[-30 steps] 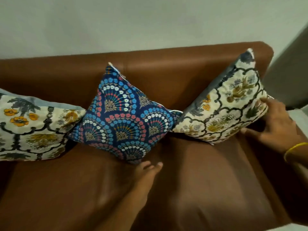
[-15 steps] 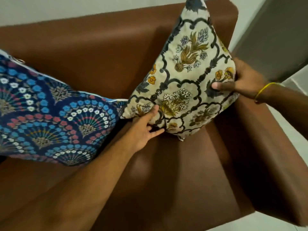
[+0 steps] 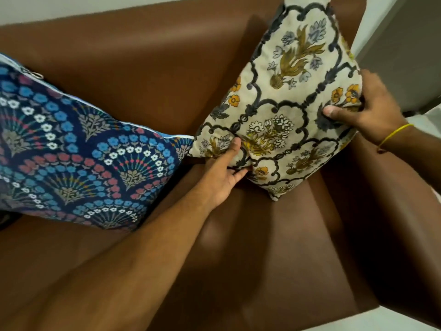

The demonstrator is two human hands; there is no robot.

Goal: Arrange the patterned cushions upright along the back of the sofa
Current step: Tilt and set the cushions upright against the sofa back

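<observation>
A cream cushion (image 3: 284,96) with grey lattice and yellow flowers stands on one corner at the right end of the brown sofa (image 3: 152,75), leaning on the backrest. My left hand (image 3: 224,173) grips its lower left edge, thumb on the front. My right hand (image 3: 365,111) pinches its right corner, thumb on the front. A dark blue cushion (image 3: 78,151) with fan patterns rests tilted on the seat at the left, its right corner touching the cream cushion.
The sofa's right armrest (image 3: 386,211) runs under my right forearm. A pale wall (image 3: 71,5) rises behind the backrest. A grey panel (image 3: 410,51) stands beyond the sofa's right end, with light floor (image 3: 424,118) below it.
Both hands took hold of the cream cushion, which was lying tilted a second ago; it now stands steeper on its corner. The view moved closer and to the right.
</observation>
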